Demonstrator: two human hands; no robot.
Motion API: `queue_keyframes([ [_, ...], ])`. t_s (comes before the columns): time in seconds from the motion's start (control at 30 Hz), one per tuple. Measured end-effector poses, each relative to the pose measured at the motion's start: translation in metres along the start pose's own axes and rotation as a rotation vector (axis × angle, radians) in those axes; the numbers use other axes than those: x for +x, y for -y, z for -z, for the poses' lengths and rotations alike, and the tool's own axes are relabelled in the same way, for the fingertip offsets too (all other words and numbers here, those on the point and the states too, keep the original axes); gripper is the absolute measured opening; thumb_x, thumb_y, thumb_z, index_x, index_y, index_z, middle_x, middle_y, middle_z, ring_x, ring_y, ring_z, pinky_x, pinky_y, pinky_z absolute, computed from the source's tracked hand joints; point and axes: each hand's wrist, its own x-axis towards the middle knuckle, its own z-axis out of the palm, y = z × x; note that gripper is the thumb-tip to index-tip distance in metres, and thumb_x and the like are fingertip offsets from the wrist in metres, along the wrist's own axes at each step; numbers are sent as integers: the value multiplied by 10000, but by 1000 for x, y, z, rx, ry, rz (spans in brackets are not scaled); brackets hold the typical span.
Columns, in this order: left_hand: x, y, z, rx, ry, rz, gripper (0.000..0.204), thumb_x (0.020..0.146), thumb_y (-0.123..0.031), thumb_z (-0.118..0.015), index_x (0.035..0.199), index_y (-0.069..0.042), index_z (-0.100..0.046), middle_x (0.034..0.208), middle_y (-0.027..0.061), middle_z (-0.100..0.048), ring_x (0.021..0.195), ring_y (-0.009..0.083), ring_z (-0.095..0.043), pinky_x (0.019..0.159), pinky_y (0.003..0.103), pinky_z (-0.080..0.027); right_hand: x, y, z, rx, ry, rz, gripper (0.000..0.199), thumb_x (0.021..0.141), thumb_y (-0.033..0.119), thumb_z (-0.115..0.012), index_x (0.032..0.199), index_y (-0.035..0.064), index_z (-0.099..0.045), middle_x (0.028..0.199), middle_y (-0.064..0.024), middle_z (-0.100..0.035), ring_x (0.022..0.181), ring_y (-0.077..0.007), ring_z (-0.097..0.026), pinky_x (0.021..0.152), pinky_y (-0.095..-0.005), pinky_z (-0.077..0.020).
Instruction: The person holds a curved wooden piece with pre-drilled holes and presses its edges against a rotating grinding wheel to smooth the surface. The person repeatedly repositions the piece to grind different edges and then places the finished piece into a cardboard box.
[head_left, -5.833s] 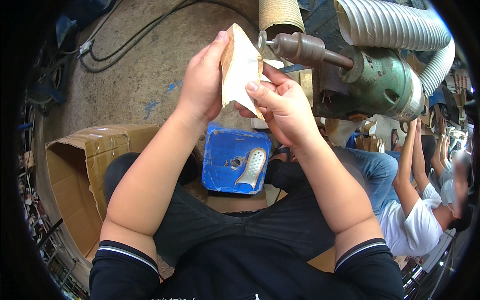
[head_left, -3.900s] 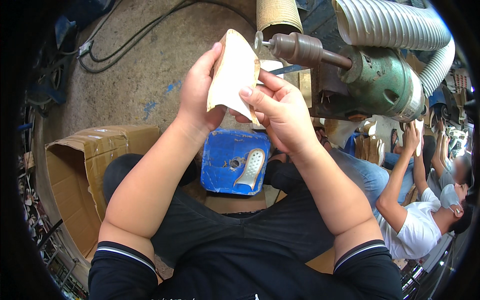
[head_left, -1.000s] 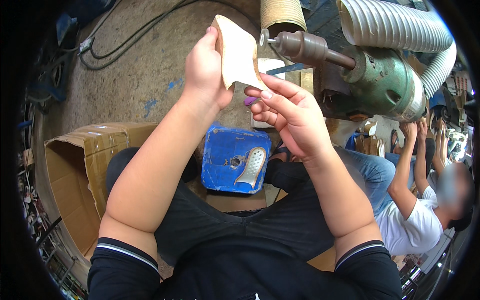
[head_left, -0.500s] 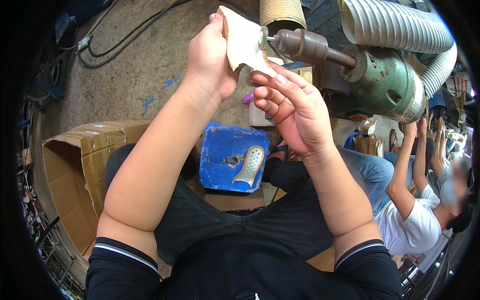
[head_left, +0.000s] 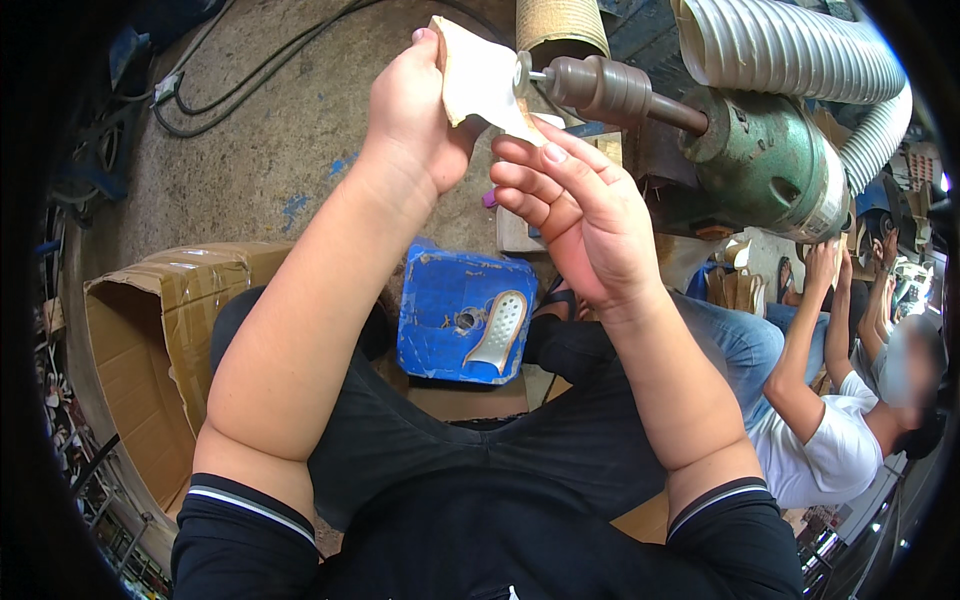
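Note:
A curved white shell-like piece with tan, rough edges (head_left: 478, 75) is held up against a small round grinding disc (head_left: 523, 75) on the spindle of a green motor (head_left: 765, 165). My left hand (head_left: 408, 115) grips its left edge, thumb at the top; the other fingers are hidden behind it. At the lower right corner, my right hand (head_left: 585, 200) pinches the piece between thumb and forefinger, its other fingers curled below. Lower down, a white perforated piece with a brown rim (head_left: 497, 330) lies on a blue stool (head_left: 430, 300).
An open cardboard box (head_left: 150, 350) stands at my left. A grey ribbed hose (head_left: 790, 55) and a tan tube (head_left: 560, 25) are beyond the spindle. Black cables (head_left: 290, 55) cross the floor. At the right, a co-worker in a white shirt (head_left: 815, 455) has both arms raised.
Both hands and the white piece have shifted slightly left and a little down along the disc. The grip looks the same. The co-worker's arms have moved slightly.

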Motion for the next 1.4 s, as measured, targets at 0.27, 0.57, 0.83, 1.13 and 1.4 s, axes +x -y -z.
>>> queue_keyframes([
  [0.27,6,-3,-2,33,-7,-45,428,1180,-346,-355,1257,-12,-611,1153,143,-710,1078,280,-701,991,475,-576,8,-2,0,25,20,10,441,1077,160,-667,1441,-72,-577,1310,-224,-713,1146,-282,-747,1005,-398,-628],
  [0.57,23,-6,12,29,74,-38,443,1178,-351,-347,1271,-4,-605,1179,163,-707,1095,306,-697,1006,494,-568,18,-6,3,58,38,8,413,1092,160,-641,1445,-45,-583,1361,-218,-699,1214,-297,-723,1041,-414,-614],
  [0.83,35,-5,19,32,99,-39,441,1180,-342,-326,1298,-4,-582,1216,175,-694,1116,316,-690,1024,503,-565,23,-10,1,82,26,24,425,1084,182,-662,1439,-41,-586,1366,-209,-691,1225,-291,-710,1058,-417,-602],
  [1.13,43,-10,17,48,84,17,480,1178,-361,-293,1320,-5,-581,1236,191,-691,1139,347,-683,1053,535,-546,30,-12,4,175,72,13,373,1064,99,-659,1428,29,-614,1424,-235,-660,1281,-333,-684,1092,-442,-585],
  [1.4,48,-15,21,61,101,41,480,1175,-368,-300,1333,-11,-580,1243,188,-690,1149,343,-679,1055,528,-545,34,-14,6,209,132,19,341,1052,26,-620,1393,39,-637,1464,-260,-628,1329,-371,-655,1115,-456,-571],
])
